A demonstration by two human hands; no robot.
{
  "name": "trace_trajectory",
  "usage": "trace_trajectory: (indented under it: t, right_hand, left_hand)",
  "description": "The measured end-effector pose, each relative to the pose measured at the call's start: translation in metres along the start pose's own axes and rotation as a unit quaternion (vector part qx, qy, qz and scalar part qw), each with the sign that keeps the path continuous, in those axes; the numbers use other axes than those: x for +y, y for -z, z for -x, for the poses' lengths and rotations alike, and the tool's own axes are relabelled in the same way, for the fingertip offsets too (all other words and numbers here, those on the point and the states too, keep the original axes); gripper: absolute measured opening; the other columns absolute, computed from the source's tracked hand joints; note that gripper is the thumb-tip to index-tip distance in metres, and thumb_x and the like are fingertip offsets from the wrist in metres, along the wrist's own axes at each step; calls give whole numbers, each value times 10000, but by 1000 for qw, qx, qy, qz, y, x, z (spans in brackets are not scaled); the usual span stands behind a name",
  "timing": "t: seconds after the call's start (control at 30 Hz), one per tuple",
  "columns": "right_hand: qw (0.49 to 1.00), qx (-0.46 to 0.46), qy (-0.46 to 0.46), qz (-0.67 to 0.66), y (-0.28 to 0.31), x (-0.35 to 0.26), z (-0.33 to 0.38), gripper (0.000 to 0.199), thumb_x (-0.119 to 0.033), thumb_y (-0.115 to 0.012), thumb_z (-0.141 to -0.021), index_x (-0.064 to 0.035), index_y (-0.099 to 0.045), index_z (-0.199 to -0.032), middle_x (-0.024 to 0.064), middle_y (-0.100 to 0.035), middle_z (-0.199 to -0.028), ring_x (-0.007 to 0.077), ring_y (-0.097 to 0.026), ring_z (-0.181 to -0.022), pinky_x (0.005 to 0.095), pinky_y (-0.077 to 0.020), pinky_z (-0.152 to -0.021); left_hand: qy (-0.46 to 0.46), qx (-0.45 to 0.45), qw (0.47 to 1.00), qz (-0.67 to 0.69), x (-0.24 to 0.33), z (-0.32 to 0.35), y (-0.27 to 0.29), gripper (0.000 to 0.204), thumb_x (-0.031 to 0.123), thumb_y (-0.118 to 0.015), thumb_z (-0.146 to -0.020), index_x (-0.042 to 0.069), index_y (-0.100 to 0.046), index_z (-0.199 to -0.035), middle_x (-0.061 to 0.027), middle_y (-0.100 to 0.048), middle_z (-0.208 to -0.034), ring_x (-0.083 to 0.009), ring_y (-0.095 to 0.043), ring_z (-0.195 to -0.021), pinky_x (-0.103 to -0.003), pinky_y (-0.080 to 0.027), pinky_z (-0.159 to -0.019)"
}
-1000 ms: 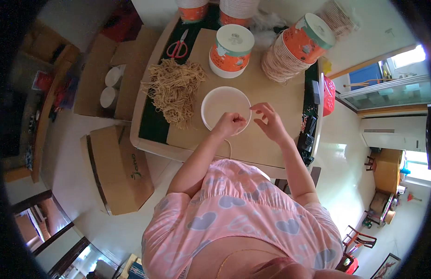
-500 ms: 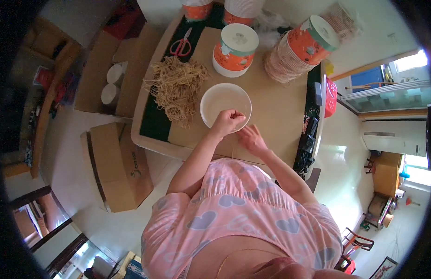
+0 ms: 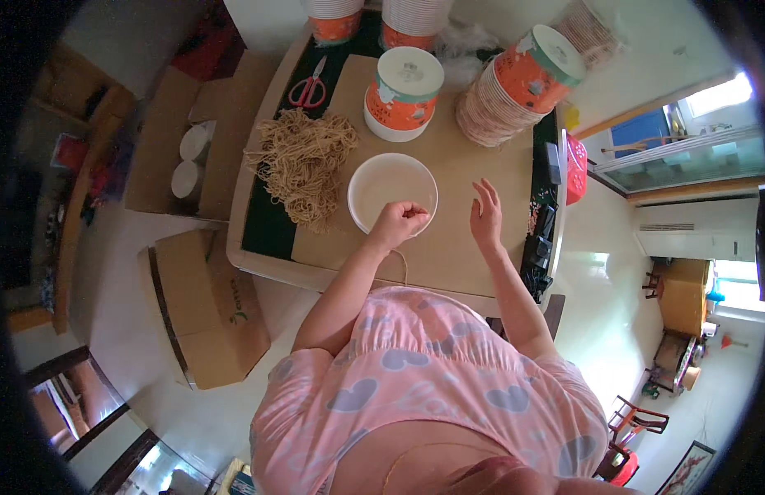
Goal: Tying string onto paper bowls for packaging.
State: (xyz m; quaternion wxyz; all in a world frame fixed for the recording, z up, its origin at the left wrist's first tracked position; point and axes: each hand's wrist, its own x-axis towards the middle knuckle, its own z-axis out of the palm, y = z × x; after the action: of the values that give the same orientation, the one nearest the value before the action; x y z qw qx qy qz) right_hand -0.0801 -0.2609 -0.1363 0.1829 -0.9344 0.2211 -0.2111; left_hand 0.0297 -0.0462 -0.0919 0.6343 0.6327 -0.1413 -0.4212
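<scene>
Fingers of the left hand (image 3: 397,223) curl together over the near right rim of a white bowl (image 3: 386,188); whether they are clamped on a strand cannot be told; the right hand (image 3: 486,214) is raised off to the bowl's right, touching nothing visible, its fingers extended and its thumb unclear; the bowl lies beneath the left fingers and a little forward and left of them, its round mouth facing up with no long axis, the left hand plainly the nearer; a thin cord (image 3: 405,268) shows below the left wrist, running toward the person's body; left of the bowl on the bench (image 3: 271,266) sits a tangled heap of tan cord (image 3: 304,165), with red-handled scissors (image 3: 308,89) beyond it; straight ahead stands an orange-banded tub (image 3: 405,95); to its right leans a stack of bowls (image 3: 510,95); on the floor at left rests a cardboard box (image 3: 205,305).
</scene>
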Motion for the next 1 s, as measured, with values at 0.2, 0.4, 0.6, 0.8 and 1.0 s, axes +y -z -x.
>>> trace_trajectory:
  t: [0.2, 0.4, 0.6, 0.8, 1.0]
  right_hand:
    - [934, -179, 107, -289, 71, -104, -34, 352, 46, -557, -781, -55, -578, -1117, 140, -544, -1188, 264, -592, -926, 338, -496, -791]
    - [929, -258, 206, -167, 70, -81, -48, 131, -19, -645, -752, -29, -616, -880, 94, -596, -808, 255, -582, -763, 345, -484, -679]
    - [933, -254, 182, -177, 91, -95, -54, 132, 2, -651, -734, -37, -609, -853, 86, -602, -829, 255, -586, -761, 338, -486, -668]
    - [927, -251, 222, -170, 73, -87, -48, 171, -28, -639, -747, -60, -583, -906, 92, -592, -846, 291, -595, -779, 376, -494, -670]
    - [916, -272, 249, -160, 76, -78, -52, 57, -69, -626, -771, -42, -589, -805, 97, -589, -791, 288, -596, -754, 371, -488, -645]
  left_hand:
    - [-30, -34, 997, -55, -14, -10, -2, 147, 158, -647, -820, 21, -643, -874, 30, -584, -731, -43, -503, -648, -209, -415, -570]
    - [-107, -58, 992, -21, -23, -13, -2, 128, 130, -649, -802, 8, -636, -839, 24, -566, -665, -41, -489, -602, -211, -396, -524]
    - [-94, -48, 993, -55, -23, -6, -1, 120, 123, -654, -798, 7, -633, -818, 29, -559, -661, -41, -469, -589, -207, -391, -526]
    - [-60, -69, 993, -70, -14, -7, -2, 112, 118, -661, -809, 13, -639, -841, 29, -588, -738, -52, -508, -700, -224, -436, -633]
    - [-73, -51, 995, -39, -18, -8, -4, 107, 128, -665, -798, 28, -647, -831, 37, -569, -688, -34, -485, -617, -202, -408, -543]
